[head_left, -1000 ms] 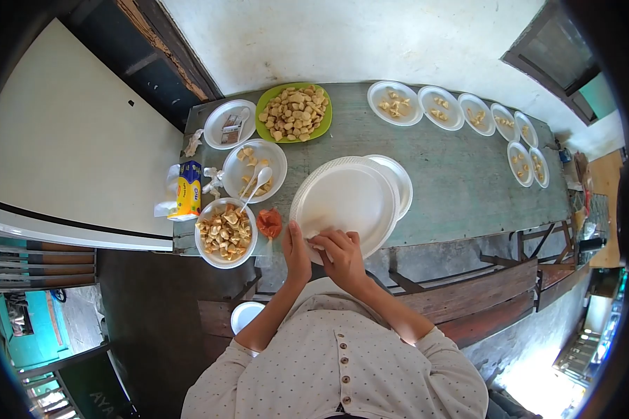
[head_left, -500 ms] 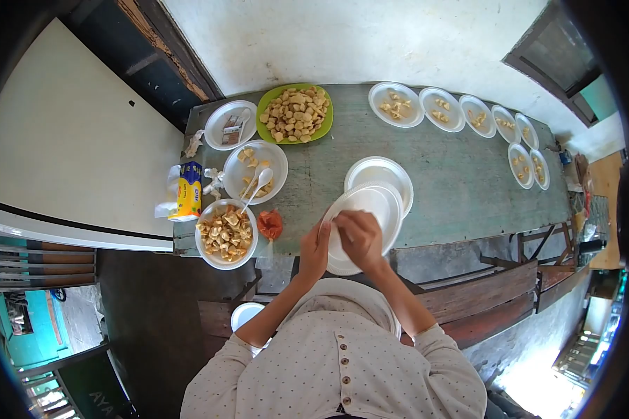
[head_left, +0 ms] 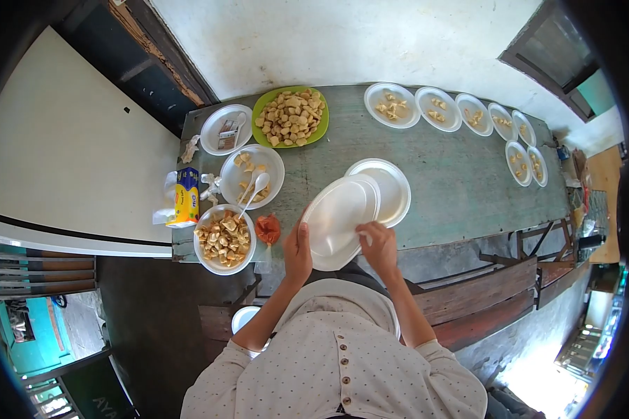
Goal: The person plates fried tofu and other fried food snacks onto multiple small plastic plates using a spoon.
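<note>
A white oval foam plate (head_left: 337, 216) is held tilted above the table's front edge, its hollow side facing up. My left hand (head_left: 299, 253) grips its left rim, with the thumb at the edge and the fingers mostly hidden beneath. At the lower right rim, my right hand (head_left: 379, 248) has its fingers curled in a pinch on the plate. Partly covered by the held plate, another white plate (head_left: 393, 183) lies on the table. Left of my left hand is a small bag of reddish-orange stuff (head_left: 267, 229).
On the table (head_left: 314, 164) are a green plate (head_left: 257, 133) heaped with beige chunks, a bowl of browned pieces (head_left: 223, 241), a plate with pieces and a spoon (head_left: 255, 174), and a tissue pack (head_left: 186, 199). Several plates with small portions (head_left: 393, 106) line the far right.
The held plate has moved left and slightly up, and tilted more. My right hand has gone from over the plate's middle to its lower right rim; my left hand has shifted left.
</note>
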`<control>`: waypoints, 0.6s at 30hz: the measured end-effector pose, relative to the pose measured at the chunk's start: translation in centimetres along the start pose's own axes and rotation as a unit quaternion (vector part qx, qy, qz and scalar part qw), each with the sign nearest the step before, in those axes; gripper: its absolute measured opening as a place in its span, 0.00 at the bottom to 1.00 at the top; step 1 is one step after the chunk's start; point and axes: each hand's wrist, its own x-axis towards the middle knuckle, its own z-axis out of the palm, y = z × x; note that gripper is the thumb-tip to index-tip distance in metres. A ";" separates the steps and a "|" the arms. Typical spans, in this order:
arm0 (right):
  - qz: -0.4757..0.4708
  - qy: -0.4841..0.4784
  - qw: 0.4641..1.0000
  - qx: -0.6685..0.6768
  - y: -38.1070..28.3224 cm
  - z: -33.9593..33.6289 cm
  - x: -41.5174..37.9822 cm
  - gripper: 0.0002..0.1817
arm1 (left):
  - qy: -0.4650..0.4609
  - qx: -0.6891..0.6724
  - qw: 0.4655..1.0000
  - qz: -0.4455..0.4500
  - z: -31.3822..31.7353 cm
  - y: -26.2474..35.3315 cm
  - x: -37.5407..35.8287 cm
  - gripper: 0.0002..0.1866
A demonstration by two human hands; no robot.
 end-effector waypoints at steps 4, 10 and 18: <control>0.019 -0.145 0.971 0.191 -3.2 1.4 -2.4 0.09 | 0.072 0.106 0.988 0.083 -0.7 -1.9 0.7 0.19; 0.196 -0.053 0.951 0.234 0.7 1.1 -1.9 0.07 | 0.153 -0.001 0.988 -0.013 -3.6 -4.3 3.2 0.21; 0.312 0.124 0.941 -0.035 18.0 -0.8 -1.1 0.14 | 0.160 0.019 0.987 -0.023 -6.9 -5.4 4.2 0.19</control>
